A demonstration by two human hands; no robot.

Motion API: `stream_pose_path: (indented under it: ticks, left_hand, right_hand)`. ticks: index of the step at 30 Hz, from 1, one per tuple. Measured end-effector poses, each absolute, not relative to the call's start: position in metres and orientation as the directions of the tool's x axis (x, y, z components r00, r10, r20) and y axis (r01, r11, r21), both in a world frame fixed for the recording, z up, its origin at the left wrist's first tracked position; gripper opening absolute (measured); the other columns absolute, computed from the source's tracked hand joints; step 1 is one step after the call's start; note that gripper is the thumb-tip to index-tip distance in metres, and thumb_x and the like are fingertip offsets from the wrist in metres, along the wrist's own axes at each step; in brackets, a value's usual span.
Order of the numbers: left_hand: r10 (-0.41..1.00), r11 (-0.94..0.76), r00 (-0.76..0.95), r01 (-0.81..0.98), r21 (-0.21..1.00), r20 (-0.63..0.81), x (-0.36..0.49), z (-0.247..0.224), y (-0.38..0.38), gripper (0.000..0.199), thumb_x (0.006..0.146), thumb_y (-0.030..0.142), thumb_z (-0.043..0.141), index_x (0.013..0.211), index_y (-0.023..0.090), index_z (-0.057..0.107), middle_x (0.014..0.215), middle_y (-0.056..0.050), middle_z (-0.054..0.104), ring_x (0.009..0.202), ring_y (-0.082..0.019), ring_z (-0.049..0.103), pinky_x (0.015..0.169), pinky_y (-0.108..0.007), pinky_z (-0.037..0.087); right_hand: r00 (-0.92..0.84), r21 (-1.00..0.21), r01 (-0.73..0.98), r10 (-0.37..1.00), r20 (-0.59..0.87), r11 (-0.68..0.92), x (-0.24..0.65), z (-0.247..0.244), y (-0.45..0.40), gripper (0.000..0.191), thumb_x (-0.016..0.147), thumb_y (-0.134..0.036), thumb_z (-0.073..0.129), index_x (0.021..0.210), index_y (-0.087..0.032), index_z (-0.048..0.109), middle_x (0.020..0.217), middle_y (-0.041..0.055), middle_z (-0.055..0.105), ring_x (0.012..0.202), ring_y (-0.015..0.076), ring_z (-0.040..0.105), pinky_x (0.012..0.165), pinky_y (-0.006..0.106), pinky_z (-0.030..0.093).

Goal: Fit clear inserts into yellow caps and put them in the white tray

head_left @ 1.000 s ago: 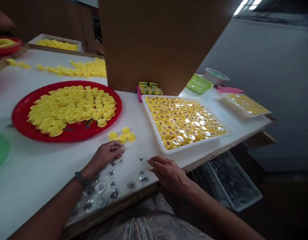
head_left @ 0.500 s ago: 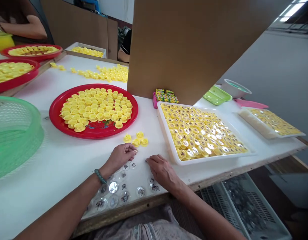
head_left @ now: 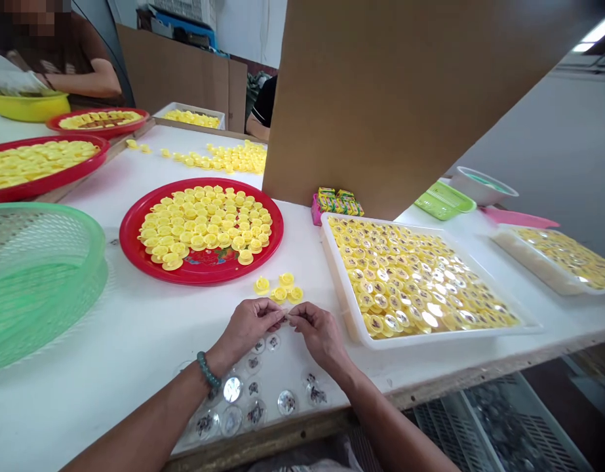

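My left hand (head_left: 250,328), with a green bead bracelet on the wrist, is closed in a pinch. My right hand (head_left: 322,334) also pinches, its fingertips meeting those of the left. Whatever lies between the fingertips is too small and hidden to name. Just beyond the hands sit several yellow round plastic pieces (head_left: 280,294) with raised rims. Below and between my forearms, clear round discs (head_left: 286,402) lie on the white table (head_left: 351,393), several showing small dark printed pictures.
A red tray (head_left: 204,274) of yellow pieces stands ahead, beside a green mesh basket (head_left: 93,262). On the right, a white tray (head_left: 349,314) holds yellow pieces with discs. A cardboard panel (head_left: 381,105) rises behind small yellow-green boxes (head_left: 340,203). A gloved co-worker (head_left: 80,59) sits far left.
My right hand has lifted from the table and come to the left hand, so the fingertips now meet. The view has shifted slightly, showing more of the co-worker at left.
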State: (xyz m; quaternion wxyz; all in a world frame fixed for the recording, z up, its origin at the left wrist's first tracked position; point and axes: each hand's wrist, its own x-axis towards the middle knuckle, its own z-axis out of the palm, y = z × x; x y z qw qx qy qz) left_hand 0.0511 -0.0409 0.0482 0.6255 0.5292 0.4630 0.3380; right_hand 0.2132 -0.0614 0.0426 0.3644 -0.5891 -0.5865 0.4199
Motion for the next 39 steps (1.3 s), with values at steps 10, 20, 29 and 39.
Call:
stream_pose_path:
  ticks: [10, 20, 29, 39]
  left_hand:
    - [0.894, 0.329, 0.337, -0.041, 0.944, -0.296, 0.051, 0.038, -0.043, 0.034, 0.069, 0.046, 0.067, 0.075, 0.015, 0.056, 0.067, -0.003, 0.062, 0.063, -0.016, 0.059, 0.059, -0.026, 0.046]
    - [0.955, -0.044, 0.285, 0.403, 0.914, -0.080, 0.046, 0.051, -0.028, 0.026, 0.082, 0.040, 0.051, 0.087, 0.017, 0.060, 0.080, -0.005, 0.066, 0.076, -0.021, 0.062, 0.070, -0.032, 0.050]
    - [0.830, -0.553, 0.530, 0.744, 0.375, 0.174, 0.031, 0.042, 0.003, 0.048, 0.078, 0.010, 0.035, 0.123, 0.018, 0.049, 0.130, -0.011, 0.047, 0.117, -0.026, 0.047, 0.096, -0.041, 0.043]
    - [0.887, -0.400, 0.455, 0.660, 0.636, 0.085, 0.013, 0.049, -0.016, 0.041, 0.077, 0.019, 0.048, 0.117, 0.018, 0.054, 0.119, -0.009, 0.057, 0.107, -0.024, 0.053, 0.095, -0.037, 0.042]
  right_hand:
    - [-0.216, -0.759, 0.606, 0.967, 0.131, 0.238, 0.212, 0.054, -0.067, 0.029, 0.075, -0.018, 0.060, 0.104, -0.021, 0.062, 0.090, 0.0040, 0.063, 0.071, 0.0138, 0.058, 0.066, 0.026, 0.049]
    - [-0.165, -0.667, 0.681, 0.951, 0.262, 0.302, 0.206, 0.035, -0.061, 0.028, 0.077, -0.021, 0.059, 0.104, -0.023, 0.061, 0.088, 0.0040, 0.062, 0.077, 0.0160, 0.060, 0.069, 0.026, 0.049]
    - [-0.300, -0.587, 0.708, 0.919, 0.254, 0.394, 0.205, 0.036, -0.070, 0.026, 0.077, -0.024, 0.057, 0.103, -0.023, 0.057, 0.088, 0.0043, 0.061, 0.077, 0.0166, 0.059, 0.067, 0.026, 0.048]
    - [-0.362, -0.563, 0.716, 0.909, 0.207, 0.413, 0.209, 0.036, -0.068, 0.028, 0.077, -0.019, 0.055, 0.105, -0.020, 0.057, 0.094, 0.0069, 0.061, 0.086, 0.0184, 0.058, 0.076, 0.030, 0.049]
